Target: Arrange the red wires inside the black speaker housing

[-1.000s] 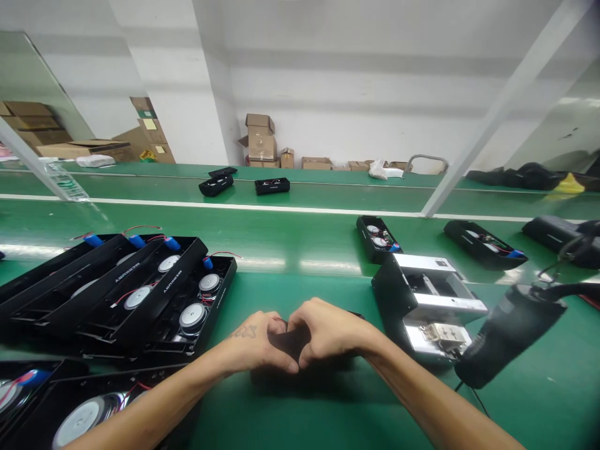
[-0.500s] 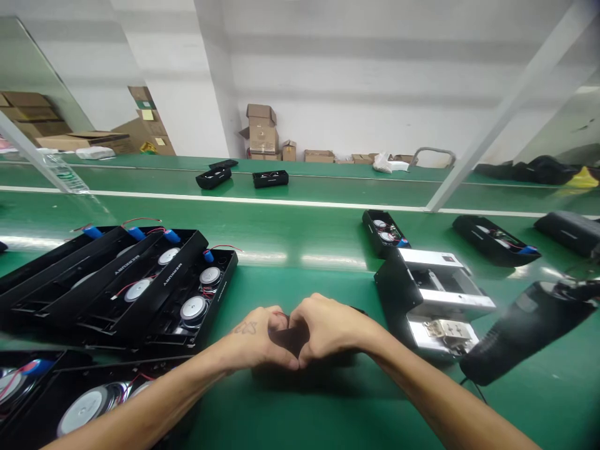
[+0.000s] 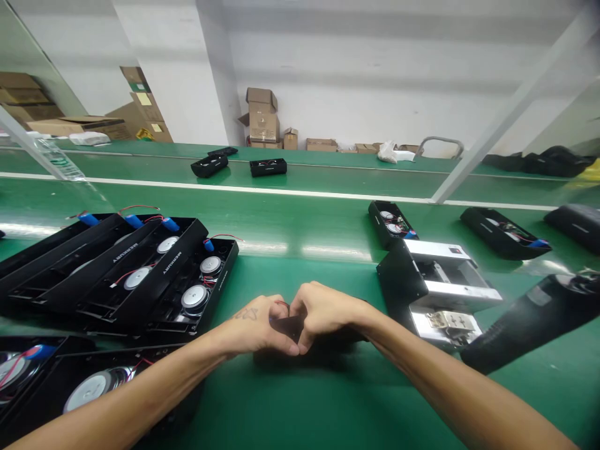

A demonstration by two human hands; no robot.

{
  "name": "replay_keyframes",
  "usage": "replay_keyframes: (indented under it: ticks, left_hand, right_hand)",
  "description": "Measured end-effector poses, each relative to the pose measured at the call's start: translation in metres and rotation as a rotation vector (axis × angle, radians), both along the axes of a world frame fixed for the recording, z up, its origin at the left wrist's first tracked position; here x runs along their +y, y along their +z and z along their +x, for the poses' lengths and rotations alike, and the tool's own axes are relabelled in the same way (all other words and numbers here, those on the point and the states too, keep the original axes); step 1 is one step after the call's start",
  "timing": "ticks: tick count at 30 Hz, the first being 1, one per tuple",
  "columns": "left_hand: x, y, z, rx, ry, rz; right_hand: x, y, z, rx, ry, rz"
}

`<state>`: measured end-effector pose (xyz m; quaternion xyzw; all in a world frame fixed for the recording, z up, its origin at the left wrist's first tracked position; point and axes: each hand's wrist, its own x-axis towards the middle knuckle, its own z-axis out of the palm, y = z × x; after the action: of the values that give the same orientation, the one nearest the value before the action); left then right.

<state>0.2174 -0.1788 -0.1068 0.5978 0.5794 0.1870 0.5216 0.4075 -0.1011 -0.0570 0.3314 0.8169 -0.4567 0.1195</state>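
Note:
My left hand [image 3: 255,325] and my right hand [image 3: 323,310] are pressed together over a black speaker housing [image 3: 300,353] that lies flat on the green bench [image 3: 328,400] in front of me. Fingers of both hands curl down onto its top, with a bit of red wire showing between them. Most of the housing is hidden under my hands.
Several black speaker housings [image 3: 140,275] with round drivers, red wires and blue cells are stacked at left. A black and metal fixture [image 3: 435,290] stands at right, with a black hanging power tool [image 3: 529,322] beside it. More housings [image 3: 391,224] lie on the conveyor belt beyond.
My hands stay locked on the housing; the view has tilted slightly, so everything sits a little higher in frame. The hanging tool at right has swung lower and to the right.

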Motion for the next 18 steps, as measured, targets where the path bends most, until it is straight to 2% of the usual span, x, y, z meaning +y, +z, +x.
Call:
replay_keyframes:
  ticks: [6,13,18]
  left_hand:
    - [0.003,0.003,0.0,-0.012,-0.021,-0.011]
    - [0.0,-0.002,0.001,0.044,-0.046,0.019]
    - [-0.002,-0.005,0.0,0.054,-0.053,0.019]
  right_hand:
    - [0.007,-0.004,-0.001,0.014,0.032,-0.016]
    - [-0.004,0.001,0.007,0.027,0.025,0.064]
    - [0.003,0.0,0.005,-0.027,0.036,-0.03]
